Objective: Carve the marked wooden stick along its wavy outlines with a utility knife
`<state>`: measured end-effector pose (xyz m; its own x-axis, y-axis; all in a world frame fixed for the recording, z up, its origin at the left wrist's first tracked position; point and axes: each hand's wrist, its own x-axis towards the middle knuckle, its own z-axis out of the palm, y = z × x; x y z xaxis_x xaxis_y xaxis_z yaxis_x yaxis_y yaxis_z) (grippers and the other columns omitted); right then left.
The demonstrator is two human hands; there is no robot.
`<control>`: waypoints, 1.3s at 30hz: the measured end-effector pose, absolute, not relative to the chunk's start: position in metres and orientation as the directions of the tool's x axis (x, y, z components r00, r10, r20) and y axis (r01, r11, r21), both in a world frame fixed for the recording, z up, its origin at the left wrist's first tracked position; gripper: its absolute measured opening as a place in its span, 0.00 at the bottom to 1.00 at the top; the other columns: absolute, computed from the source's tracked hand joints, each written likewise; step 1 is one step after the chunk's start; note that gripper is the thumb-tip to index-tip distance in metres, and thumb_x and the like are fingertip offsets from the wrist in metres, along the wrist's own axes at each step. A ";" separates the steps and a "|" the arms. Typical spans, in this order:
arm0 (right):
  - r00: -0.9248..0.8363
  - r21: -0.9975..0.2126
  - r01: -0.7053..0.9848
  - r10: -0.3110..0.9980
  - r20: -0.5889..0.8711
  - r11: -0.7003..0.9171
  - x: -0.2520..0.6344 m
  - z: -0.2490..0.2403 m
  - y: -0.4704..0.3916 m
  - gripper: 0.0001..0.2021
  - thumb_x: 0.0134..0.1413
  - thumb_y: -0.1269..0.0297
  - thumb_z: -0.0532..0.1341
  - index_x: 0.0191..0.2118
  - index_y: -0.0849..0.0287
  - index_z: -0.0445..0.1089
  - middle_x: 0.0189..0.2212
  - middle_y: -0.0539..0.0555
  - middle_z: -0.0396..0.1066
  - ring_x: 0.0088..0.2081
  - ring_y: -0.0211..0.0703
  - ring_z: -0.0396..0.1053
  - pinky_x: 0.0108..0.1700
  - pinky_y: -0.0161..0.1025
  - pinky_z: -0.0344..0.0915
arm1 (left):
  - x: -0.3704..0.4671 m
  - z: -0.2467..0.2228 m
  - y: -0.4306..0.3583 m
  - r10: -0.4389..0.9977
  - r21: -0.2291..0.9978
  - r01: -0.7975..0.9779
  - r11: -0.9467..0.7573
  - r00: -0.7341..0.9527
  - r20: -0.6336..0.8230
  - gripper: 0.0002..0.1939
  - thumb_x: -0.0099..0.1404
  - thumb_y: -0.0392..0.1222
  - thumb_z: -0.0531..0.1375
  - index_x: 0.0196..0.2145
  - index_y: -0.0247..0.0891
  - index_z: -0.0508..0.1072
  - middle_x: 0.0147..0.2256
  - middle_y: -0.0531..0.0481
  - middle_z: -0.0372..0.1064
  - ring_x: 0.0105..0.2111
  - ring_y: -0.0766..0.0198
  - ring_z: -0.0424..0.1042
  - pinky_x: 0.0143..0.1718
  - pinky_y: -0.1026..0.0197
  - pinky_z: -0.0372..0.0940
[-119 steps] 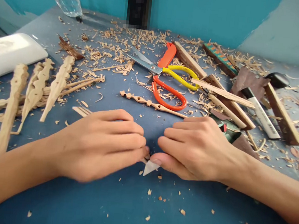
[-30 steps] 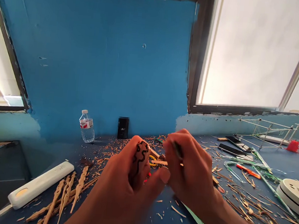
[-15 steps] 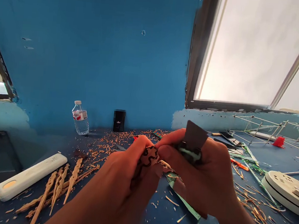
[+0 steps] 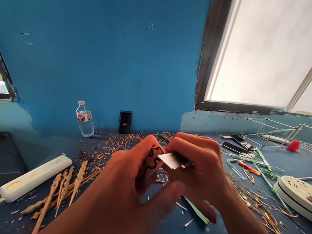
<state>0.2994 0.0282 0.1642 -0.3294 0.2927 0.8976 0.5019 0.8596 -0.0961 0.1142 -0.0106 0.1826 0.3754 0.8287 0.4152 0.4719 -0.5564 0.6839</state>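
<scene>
My left hand (image 4: 127, 180) keeps its fingers curled round a piece of wood (image 4: 151, 160) marked with black wavy lines. Its thumb is lifted away from the wood and reaches to the right, slightly blurred. My right hand (image 4: 200, 161) is closed on a flat, pale, shiny blade (image 4: 171, 161), whose handle is mostly hidden in the fingers. The blade points left and lies close to the wood's right side; I cannot tell whether they touch. Under the right hand a green strip (image 4: 196, 211) lies on the table.
Carved wooden sticks (image 4: 63, 189) lie beside a white power strip (image 4: 36, 179) at left. A water bottle (image 4: 84, 119) and black box (image 4: 125, 123) stand by the wall. Wood shavings (image 4: 268, 216), an orange tool (image 4: 249, 168) and a round white socket block (image 4: 299, 199) are at right.
The blade has swung from upright to pointing left at the wood, now bright instead of dark. My right hand has turned over, and my left thumb has come off the wood.
</scene>
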 end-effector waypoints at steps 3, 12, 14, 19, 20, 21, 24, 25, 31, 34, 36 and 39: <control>-0.361 -0.061 0.512 0.280 0.890 0.857 0.297 0.164 0.025 0.13 0.58 0.69 0.61 0.25 0.58 0.60 0.21 0.42 0.54 0.23 0.31 0.47 0.26 0.35 0.46 | 0.117 0.187 -0.011 0.826 0.646 0.515 -0.563 0.357 0.436 0.17 0.58 0.50 0.68 0.28 0.43 0.63 0.18 0.63 0.55 0.16 0.71 0.52 0.15 0.69 0.47; -0.360 0.026 0.572 0.222 0.906 0.820 0.293 0.163 0.020 0.21 0.73 0.57 0.53 0.26 0.57 0.53 0.22 0.44 0.48 0.23 0.33 0.44 0.28 0.37 0.44 | 0.117 0.183 -0.009 0.797 0.620 0.501 -0.604 0.378 0.471 0.17 0.63 0.53 0.64 0.26 0.43 0.63 0.18 0.62 0.60 0.16 0.71 0.56 0.15 0.69 0.51; -0.362 0.026 0.567 0.221 0.905 0.823 0.292 0.163 0.020 0.23 0.75 0.54 0.51 0.26 0.58 0.52 0.22 0.44 0.49 0.23 0.32 0.45 0.27 0.37 0.44 | 0.117 0.182 -0.008 0.792 0.609 0.507 -0.610 0.379 0.479 0.18 0.63 0.53 0.65 0.26 0.42 0.62 0.19 0.61 0.61 0.16 0.71 0.56 0.15 0.69 0.51; -0.346 0.020 0.533 0.196 0.917 0.846 0.290 0.161 0.019 0.25 0.76 0.50 0.48 0.26 0.58 0.55 0.22 0.44 0.50 0.23 0.32 0.46 0.27 0.37 0.45 | 0.117 0.183 -0.007 0.793 0.622 0.493 -0.609 0.373 0.481 0.19 0.63 0.54 0.65 0.27 0.42 0.62 0.18 0.62 0.61 0.16 0.71 0.56 0.15 0.70 0.51; -0.341 0.020 0.534 0.194 0.920 0.845 0.290 0.161 0.019 0.25 0.76 0.49 0.47 0.26 0.58 0.56 0.22 0.45 0.51 0.23 0.32 0.46 0.27 0.37 0.45 | 0.117 0.184 -0.006 0.794 0.624 0.491 -0.608 0.378 0.477 0.18 0.63 0.54 0.65 0.27 0.42 0.63 0.18 0.62 0.61 0.16 0.72 0.56 0.15 0.70 0.51; -0.338 0.022 0.540 0.193 0.921 0.842 0.290 0.161 0.019 0.26 0.76 0.48 0.46 0.26 0.58 0.57 0.22 0.45 0.51 0.23 0.32 0.46 0.27 0.37 0.45 | 0.118 0.184 -0.006 0.792 0.621 0.492 -0.610 0.380 0.477 0.18 0.63 0.53 0.66 0.27 0.42 0.63 0.18 0.62 0.61 0.16 0.72 0.56 0.15 0.70 0.51; -0.345 0.039 0.551 0.185 0.920 0.833 0.289 0.160 0.020 0.25 0.76 0.51 0.47 0.26 0.58 0.54 0.22 0.44 0.49 0.23 0.32 0.45 0.27 0.36 0.44 | 0.117 0.184 -0.007 0.779 0.597 0.501 -0.627 0.377 0.501 0.18 0.63 0.52 0.65 0.26 0.42 0.62 0.17 0.62 0.60 0.15 0.72 0.55 0.15 0.70 0.51; -0.345 0.042 0.551 0.182 0.921 0.834 0.289 0.160 0.020 0.24 0.76 0.52 0.47 0.27 0.58 0.53 0.22 0.44 0.49 0.23 0.32 0.45 0.27 0.36 0.44 | 0.117 0.183 -0.007 0.776 0.591 0.503 -0.630 0.377 0.506 0.18 0.64 0.53 0.65 0.26 0.42 0.61 0.17 0.62 0.59 0.15 0.72 0.55 0.15 0.70 0.51; -0.339 0.044 0.583 0.194 0.920 0.812 0.287 0.158 0.022 0.25 0.76 0.48 0.44 0.27 0.57 0.49 0.23 0.44 0.46 0.23 0.32 0.43 0.27 0.37 0.43 | 0.115 0.184 -0.004 0.700 0.442 0.561 -0.700 0.418 0.578 0.18 0.67 0.53 0.62 0.27 0.42 0.60 0.17 0.63 0.57 0.15 0.72 0.54 0.14 0.70 0.50; -0.328 0.031 0.624 0.226 0.917 0.781 0.285 0.155 0.023 0.21 0.76 0.58 0.50 0.28 0.56 0.47 0.23 0.44 0.45 0.24 0.33 0.42 0.27 0.38 0.42 | 0.115 0.183 -0.001 0.633 0.378 0.541 -0.752 0.431 0.643 0.18 0.67 0.49 0.62 0.27 0.43 0.58 0.16 0.65 0.53 0.14 0.74 0.50 0.13 0.70 0.46; -0.311 0.029 0.646 0.228 0.923 0.763 0.283 0.154 0.024 0.20 0.73 0.65 0.53 0.28 0.56 0.47 0.24 0.44 0.45 0.24 0.33 0.42 0.27 0.38 0.42 | 0.115 0.182 0.000 0.615 0.358 0.540 -0.761 0.426 0.664 0.19 0.67 0.47 0.62 0.26 0.43 0.56 0.16 0.65 0.51 0.14 0.73 0.49 0.13 0.69 0.45; -0.305 0.061 0.663 0.195 0.932 0.746 0.283 0.153 0.024 0.18 0.70 0.70 0.55 0.28 0.56 0.49 0.24 0.44 0.44 0.25 0.33 0.42 0.28 0.38 0.44 | 0.114 0.180 0.000 0.635 0.366 0.556 -0.746 0.430 0.641 0.19 0.68 0.49 0.62 0.26 0.44 0.55 0.16 0.65 0.52 0.15 0.72 0.50 0.15 0.67 0.45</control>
<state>0.2827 0.0239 0.1532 -0.3046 0.1947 0.9324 0.6630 0.7461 0.0608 0.1135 0.0005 0.1800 0.4304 0.6352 0.6413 0.5562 -0.7462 0.3658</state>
